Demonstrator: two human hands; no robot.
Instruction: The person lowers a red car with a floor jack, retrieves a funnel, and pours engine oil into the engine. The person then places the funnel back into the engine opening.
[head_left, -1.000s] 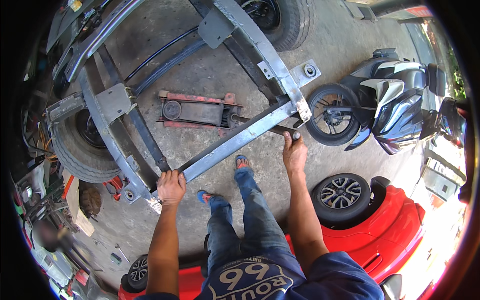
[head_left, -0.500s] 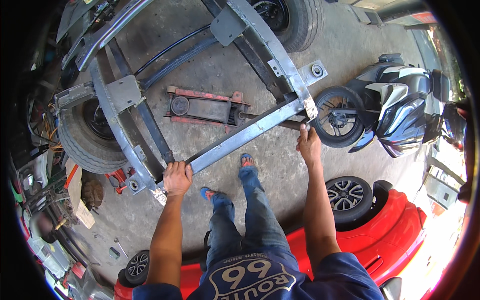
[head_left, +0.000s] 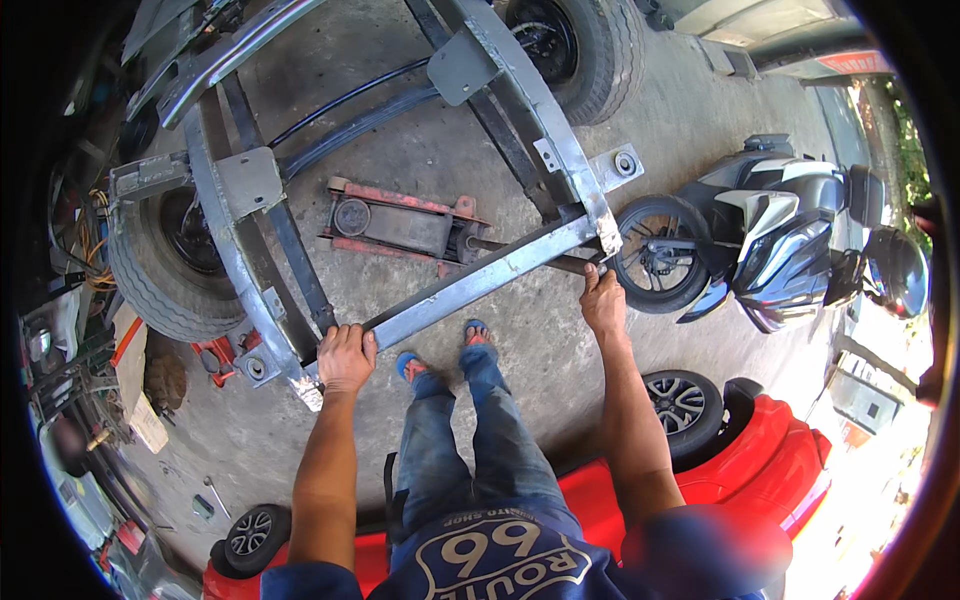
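A grey metal vehicle frame (head_left: 490,283) spans the upper left, its near crossbar slanting up to the right. My left hand (head_left: 346,358) is closed over the left end of that crossbar, by the whitish, rough-looking corner. Beneath the frame, a red floor jack (head_left: 405,228) rests on the concrete. From the jack a dark handle (head_left: 562,262) runs under the crossbar toward the frame's right corner. My right hand (head_left: 603,303) is closed around the handle's outer end, just below that corner; the fingers partly hide the grip.
Tyres stand beside the frame, a left one (head_left: 170,265) and a far one (head_left: 590,60). A motorcycle (head_left: 780,235) is parked close on the right. Behind my legs is a red car (head_left: 690,485). Tools and scrap, including a wooden board (head_left: 140,390), crowd the left. A wrench (head_left: 215,495) lies on the floor.
The whole view has shifted slightly, and the motorcycle and car sit further left in it. Both hands keep their holds. A blurred red and blue patch now covers my right sleeve.
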